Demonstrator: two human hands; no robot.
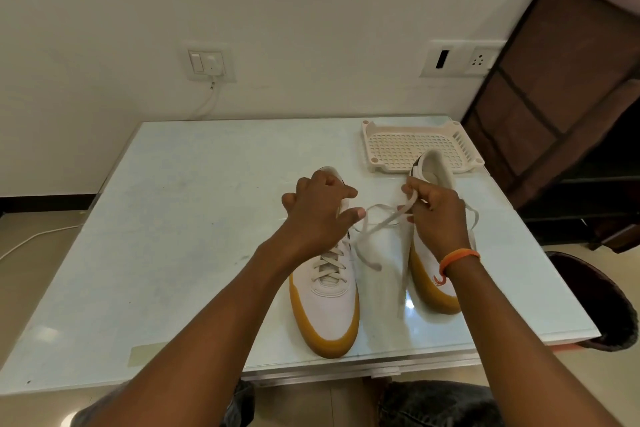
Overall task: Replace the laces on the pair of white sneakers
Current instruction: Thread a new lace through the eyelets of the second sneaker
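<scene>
Standing toes-toward-us on the pale table (173, 218) are our two white sneakers, the left sneaker (329, 305) laced, the right sneaker (427, 274) beside a perforated tray (398, 149). Our left hand (317, 215) rests curled over the left sneaker's collar; whether it grips anything we cannot tell. Our right hand (438, 215) pinches the loose lace (377, 225).

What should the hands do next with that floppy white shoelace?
Probably draw the loose flat white shoelace taut. The right hand pinches it and the left hand rests on the laced white sneaker with the tan sole, yet the lace sags between the two shoes, its free end lying on the pale glass table.
</scene>
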